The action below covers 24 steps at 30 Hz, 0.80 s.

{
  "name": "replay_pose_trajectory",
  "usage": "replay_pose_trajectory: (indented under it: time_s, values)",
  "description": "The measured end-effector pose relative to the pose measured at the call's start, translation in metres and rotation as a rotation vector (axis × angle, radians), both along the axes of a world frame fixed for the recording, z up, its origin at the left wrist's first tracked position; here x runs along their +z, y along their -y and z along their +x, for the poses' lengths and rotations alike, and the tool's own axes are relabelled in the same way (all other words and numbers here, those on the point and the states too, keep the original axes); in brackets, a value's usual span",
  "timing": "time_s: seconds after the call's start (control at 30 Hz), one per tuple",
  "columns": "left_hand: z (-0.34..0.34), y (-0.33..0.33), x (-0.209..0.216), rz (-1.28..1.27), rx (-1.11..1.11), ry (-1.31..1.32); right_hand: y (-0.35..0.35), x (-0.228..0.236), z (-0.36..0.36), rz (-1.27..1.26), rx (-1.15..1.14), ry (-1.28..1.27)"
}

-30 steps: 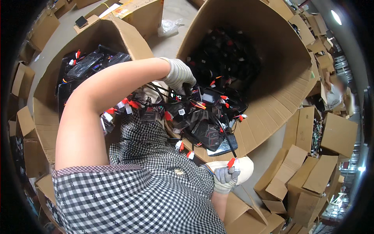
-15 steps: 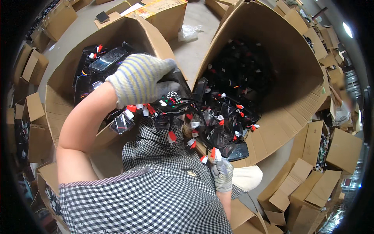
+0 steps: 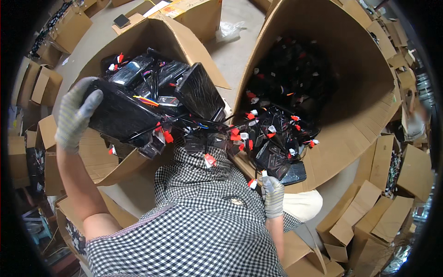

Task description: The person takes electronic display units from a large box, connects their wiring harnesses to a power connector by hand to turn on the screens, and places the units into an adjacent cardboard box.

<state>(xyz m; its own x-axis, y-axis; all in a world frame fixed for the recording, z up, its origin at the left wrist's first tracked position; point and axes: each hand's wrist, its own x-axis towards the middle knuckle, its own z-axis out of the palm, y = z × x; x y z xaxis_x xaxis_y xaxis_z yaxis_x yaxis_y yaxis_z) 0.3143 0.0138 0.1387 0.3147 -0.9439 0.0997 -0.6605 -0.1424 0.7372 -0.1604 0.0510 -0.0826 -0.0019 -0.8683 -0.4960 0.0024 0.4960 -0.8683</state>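
Note:
My left hand (image 3: 74,117), in a striped knit glove, grips the outer end of a flat black plastic-wrapped device (image 3: 122,111) at the left carton's near side. Wires run from the device to small wrapped parts with red and white connectors (image 3: 164,132) above my lap. Another black wrapped device (image 3: 200,92) leans upright beside it, by the carton's right wall. My right hand (image 3: 273,197), gloved as well, is closed low at the right carton's near edge. A small white connector (image 3: 264,173) pokes out from its fingertips; the rest is hidden.
The left carton (image 3: 184,39) holds several more wrapped devices. A deep right carton (image 3: 341,152) contains a pile of black parts, cables and connectors. Behind them lie a plastic bag (image 3: 229,31) and another box (image 3: 198,18). Open cartons (image 3: 360,217) crowd the right side.
My left hand has gone from between the cartons to the far left, and now holds a black device's outer end. The lit-looking panel is out of sight. My right hand shifted slightly.

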Motion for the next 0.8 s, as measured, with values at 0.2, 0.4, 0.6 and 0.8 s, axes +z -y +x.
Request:
replay_pose_trajectory:
  time_s: [0.2, 0.4, 0.6, 0.8]
  values:
    - [0.024, 0.015, -0.069, 0.224, 0.141, 0.890, -0.001, -0.002, 0.000, -0.058, 0.070, -0.057]
    - [-0.197, 0.053, -0.071, -0.578, -0.587, 0.629, -0.002, -0.003, 0.012, -0.068, 0.083, -0.050]
    - [-0.287, 0.159, -0.197, 0.373, -0.723, 1.004, -0.023, -0.014, 0.013, -0.185, 0.168, -0.174]
    - [-0.295, 0.187, -0.244, 0.687, -0.875, 1.210, -0.042, -0.003, 0.002, -0.053, 0.026, -0.125]
